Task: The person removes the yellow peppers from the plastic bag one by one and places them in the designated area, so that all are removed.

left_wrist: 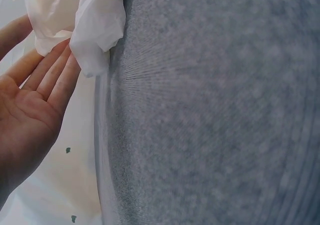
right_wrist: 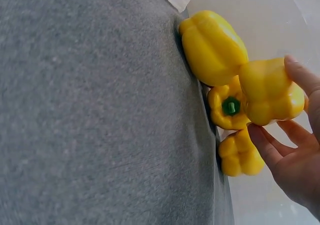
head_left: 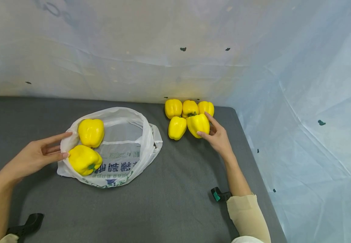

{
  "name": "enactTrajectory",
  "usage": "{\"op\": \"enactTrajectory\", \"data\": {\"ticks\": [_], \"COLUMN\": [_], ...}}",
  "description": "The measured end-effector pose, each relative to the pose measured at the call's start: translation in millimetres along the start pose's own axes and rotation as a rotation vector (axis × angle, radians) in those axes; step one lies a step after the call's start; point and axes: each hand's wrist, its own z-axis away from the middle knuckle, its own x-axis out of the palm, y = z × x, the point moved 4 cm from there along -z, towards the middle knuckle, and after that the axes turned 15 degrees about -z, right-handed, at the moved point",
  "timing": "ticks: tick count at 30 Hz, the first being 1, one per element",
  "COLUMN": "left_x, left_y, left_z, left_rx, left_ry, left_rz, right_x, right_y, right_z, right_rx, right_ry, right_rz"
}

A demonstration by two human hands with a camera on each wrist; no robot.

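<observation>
A white plastic bag (head_left: 146,135) lies with its mouth open on the left half of the table. Two yellow bell peppers (head_left: 91,132) are inside by its left rim, the nearer one showing a green stem. My left hand (head_left: 38,153) holds that rim between thumb and fingers; in the left wrist view the bag's edge covers some fingertips. At the back right, my right hand (head_left: 219,136) grips a yellow bell pepper (head_left: 198,125) between thumb and fingers. In the right wrist view this pepper (right_wrist: 270,90) is raised beside others. Several more yellow bell peppers (head_left: 177,128) sit close around it.
Grey cloth covers the table (head_left: 151,209). A pale plastic sheet (head_left: 133,50) rises behind the back edge, and another sheet (head_left: 321,152) stands along the right side. Dark straps with small devices (head_left: 219,194) are on both wrists.
</observation>
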Motion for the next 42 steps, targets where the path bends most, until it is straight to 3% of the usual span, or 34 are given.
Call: {"op": "enactTrajectory", "data": {"ticks": [6, 11, 18, 23, 32, 39, 42], "left_x": [-2.0, -0.7, 1.2, 0.0, 0.0, -0.5, -0.3], "left_y": [0.9, 1.3, 1.2, 1.5, 1.5, -0.7, -1.2], "left_z": [0.9, 1.4, 2.0, 1.1, 0.1, -1.0, -2.0], "left_rx": [-0.002, -0.012, -0.011, -0.012, -0.009, 0.001, 0.001], "left_ry": [0.005, -0.007, -0.012, -0.013, -0.016, -0.013, -0.012], "left_rz": [-0.013, -0.006, -0.002, -0.008, -0.01, -0.007, -0.004], "right_x": [-2, -2, 7, 10, 13, 2, 3], "right_y": [6, 8, -18, -19, -8, 40, 39], "right_z": [-0.8, 1.1, 11.0, 11.6, 7.7, -4.0, -4.5], "right_rx": [0.006, 0.068, 0.1, 0.092, 0.114, 0.09, 0.084], "right_ry": [0.003, 0.01, 0.017, 0.024, 0.026, 0.054, 0.07], "right_rz": [0.03, 0.046, 0.119, 0.144, 0.138, 0.146, 0.154]}}
